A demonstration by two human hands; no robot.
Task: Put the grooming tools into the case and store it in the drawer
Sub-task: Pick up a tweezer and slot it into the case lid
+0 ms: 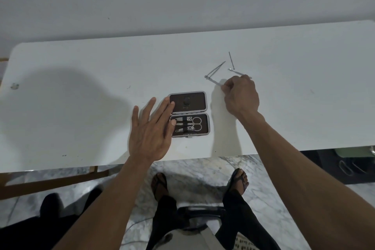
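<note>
The case (189, 114) lies open flat on the white bench (81, 79), near the front edge and right in front of the person, lid half away and tray half toward them. That layout makes sense: both halves face up, so every elastic loop is reachable from above. The tray already carries scissors (196, 123) and two nail clippers (185, 124) strapped under the dark band.

The left hand (151, 132) rests beside the case's left edge, fingers (162, 111) spread wide and flat, tips touching the lid and the tray rim, holding nothing. It reads as a steadying hand, there to keep the light case from sliding while a tool gets pushed under the strap.

Over on the right, the right hand (241, 95) reaches out to the loose tools, well apart from the case. Its fingers are pinched narrow on the near end of a thin metal tool (213, 81), which looks just lifted or about to lift; I cannot tell whether it is clear of the bench. Tweezers (216, 69) lie angled just beside it, a slim pick (231, 60) sits farther back, and another flat tool (235, 71) runs under the knuckles.

So several pieces remain outside, the lid is up, and no drawer shows in view yet.
</note>
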